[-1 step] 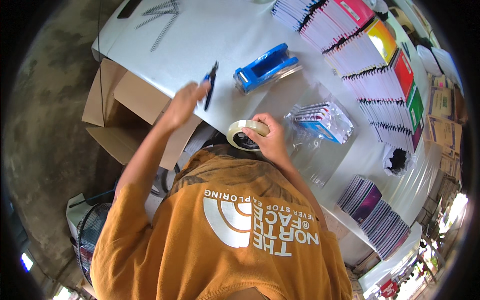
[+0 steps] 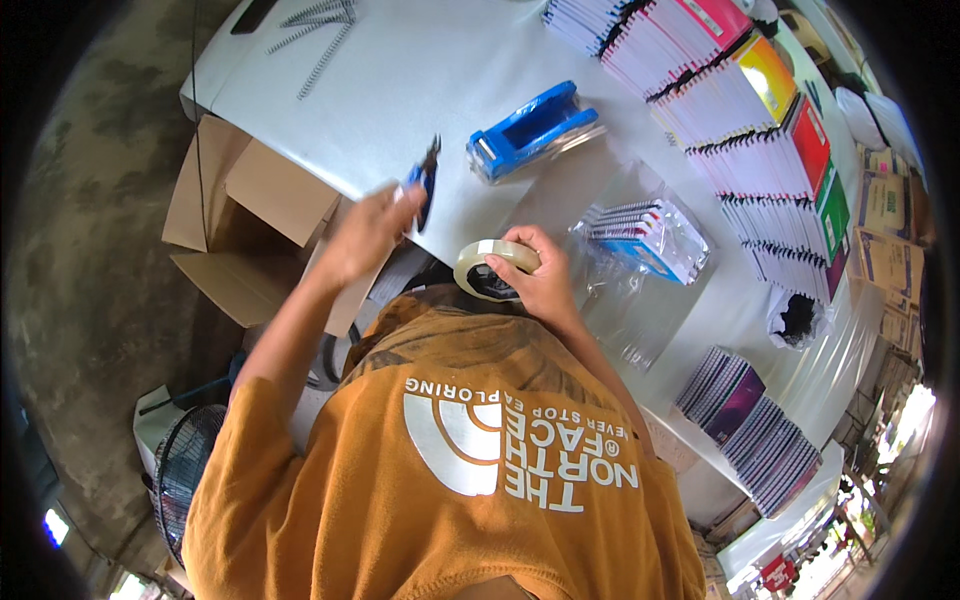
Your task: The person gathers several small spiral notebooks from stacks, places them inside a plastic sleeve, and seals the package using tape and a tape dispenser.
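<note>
My left hand [image 2: 372, 232] is closed on a pair of pliers [image 2: 428, 180] with blue handles, its dark jaws pointing away from me over the table's near edge. In my right hand [image 2: 542, 272] a roll of clear tape [image 2: 482, 262] is gripped between thumb and fingers, close to my body. Beyond both hands lies a blue tape dispenser [image 2: 530, 130], partly wrapped in clear plastic. To the right of the tape roll, a clear plastic bag [image 2: 650, 245] holds several spiral-bound notebooks [image 2: 640, 225].
Stacked spiral notebooks [image 2: 745, 150] with coloured covers line the right of the white table [image 2: 430, 60]. More notebooks [image 2: 750, 430] sit near right. Loose wire spirals [image 2: 325, 40] lie far left. An open cardboard box [image 2: 255, 215] stands at the left, a fan [image 2: 190, 470] below it.
My left hand has drawn the pliers slightly down, nearer to me. My right hand and the tape roll stay in nearly the same place.
</note>
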A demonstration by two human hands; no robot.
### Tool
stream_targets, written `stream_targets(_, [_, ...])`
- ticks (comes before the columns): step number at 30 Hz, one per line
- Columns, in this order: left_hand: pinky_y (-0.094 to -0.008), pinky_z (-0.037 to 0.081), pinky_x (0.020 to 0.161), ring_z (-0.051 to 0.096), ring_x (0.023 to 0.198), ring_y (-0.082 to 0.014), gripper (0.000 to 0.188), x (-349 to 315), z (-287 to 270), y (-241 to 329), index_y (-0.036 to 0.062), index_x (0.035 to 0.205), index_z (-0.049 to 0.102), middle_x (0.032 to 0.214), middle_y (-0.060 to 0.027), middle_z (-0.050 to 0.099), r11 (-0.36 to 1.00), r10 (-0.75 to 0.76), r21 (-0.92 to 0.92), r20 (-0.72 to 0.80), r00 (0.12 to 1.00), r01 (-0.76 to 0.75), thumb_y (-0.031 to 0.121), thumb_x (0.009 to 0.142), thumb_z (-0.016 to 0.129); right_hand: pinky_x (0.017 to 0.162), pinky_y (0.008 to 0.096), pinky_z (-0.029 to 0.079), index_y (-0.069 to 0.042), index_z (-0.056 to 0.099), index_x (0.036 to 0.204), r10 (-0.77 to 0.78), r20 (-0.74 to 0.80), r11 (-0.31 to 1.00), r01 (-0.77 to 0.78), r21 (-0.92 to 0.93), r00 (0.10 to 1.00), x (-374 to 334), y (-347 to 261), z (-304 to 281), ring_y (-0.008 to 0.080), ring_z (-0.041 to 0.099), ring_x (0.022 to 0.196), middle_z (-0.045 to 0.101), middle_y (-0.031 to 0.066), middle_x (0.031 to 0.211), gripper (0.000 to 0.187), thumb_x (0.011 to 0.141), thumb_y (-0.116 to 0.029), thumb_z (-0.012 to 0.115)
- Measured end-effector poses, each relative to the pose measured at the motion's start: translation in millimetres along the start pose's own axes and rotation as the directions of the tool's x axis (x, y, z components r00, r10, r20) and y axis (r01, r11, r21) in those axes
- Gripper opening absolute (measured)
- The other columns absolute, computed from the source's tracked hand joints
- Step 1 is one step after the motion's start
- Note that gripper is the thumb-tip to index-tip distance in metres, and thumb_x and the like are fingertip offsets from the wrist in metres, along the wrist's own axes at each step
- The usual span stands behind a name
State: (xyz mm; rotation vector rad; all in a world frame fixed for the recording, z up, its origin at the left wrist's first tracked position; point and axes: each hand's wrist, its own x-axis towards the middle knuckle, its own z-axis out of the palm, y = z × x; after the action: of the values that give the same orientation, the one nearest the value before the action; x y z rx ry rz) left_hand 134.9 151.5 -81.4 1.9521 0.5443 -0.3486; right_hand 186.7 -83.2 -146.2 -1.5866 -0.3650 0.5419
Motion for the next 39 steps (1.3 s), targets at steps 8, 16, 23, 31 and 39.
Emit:
stream_targets(8, [-0.0411,0.049,0.060,0.063,0.070,-0.0372,0.024,-70.0,36.4,19.5,0.0131,0.106,0.060,0.081,-0.0139,0.066,0.906,0.082,0.416,0.005,0.997,-0.076,0.031,0.090,0.057,0.065,0.0294,0.048,-0.005,0.066,0.096,-0.169,-0.008,0.971,0.166,-0.173,0.986,-10.1,-5.6,10.8,0.0200,0.063,0.072,0.064,0.0093,0.081,0.024,0.073,-0.009,0.074])
stream_targets(16, [-0.0364,0.048,0.053,0.063,0.063,-0.0273,0.020,-82.1,36.6,22.4,0.0165,0.097,0.068,0.074,-0.0077,0.066,0.836,0.197,0.541,-0.134,0.971,-0.095,0.031,0.086,0.062,0.063,0.0295,0.048,-0.005,0.067,0.094,-0.148,-0.033,0.973,0.140,-0.182,0.988,-11.6,-11.3,16.1,0.0207,0.062,0.070,0.063,0.0101,0.080,0.024,0.072,-0.007,0.075])
stream_targets(23, [-0.0359,0.048,0.052,0.063,0.062,-0.0264,0.021,-80.9,37.4,21.9,0.0164,0.097,0.068,0.074,-0.0062,0.066,0.802,0.211,0.590,-0.132,0.969,-0.094,0.033,0.086,0.061,0.061,0.0295,0.048,-0.005,0.067,0.093,-0.174,-0.017,0.963,0.167,-0.211,0.985,-11.6,-13.8,16.0,0.0206,0.063,0.068,0.064,0.0096,0.078,0.024,0.071,-0.007,0.075])
stream_targets(31, [-0.0344,0.048,0.051,0.063,0.060,-0.0244,0.020,-80.5,36.8,21.9,0.0174,0.097,0.069,0.074,-0.0050,0.067,0.769,0.228,0.630,-0.104,0.968,-0.113,0.033,0.086,0.061,0.061,0.0295,0.049,-0.006,0.067,0.094,-0.206,-0.022,0.952,0.196,-0.234,0.978,-11.3,-11.7,15.6,0.0206,0.064,0.069,0.065,0.0101,0.079,0.024,0.071,-0.009,0.076])
stream_targets(39, [-0.0348,0.048,0.050,0.063,0.059,-0.0253,0.020,-78.1,36.8,22.2,0.0172,0.096,0.069,0.072,-0.0052,0.066,0.754,0.228,0.649,-0.114,0.967,-0.101,0.032,0.086,0.061,0.062,0.0308,0.049,-0.006,0.067,0.094,-0.204,0.058,0.936,0.212,-0.281,0.977,-12.0,-14.0,15.4,0.0214,0.064,0.070,0.065,0.0089,0.082,0.025,0.071,-0.011,0.076])
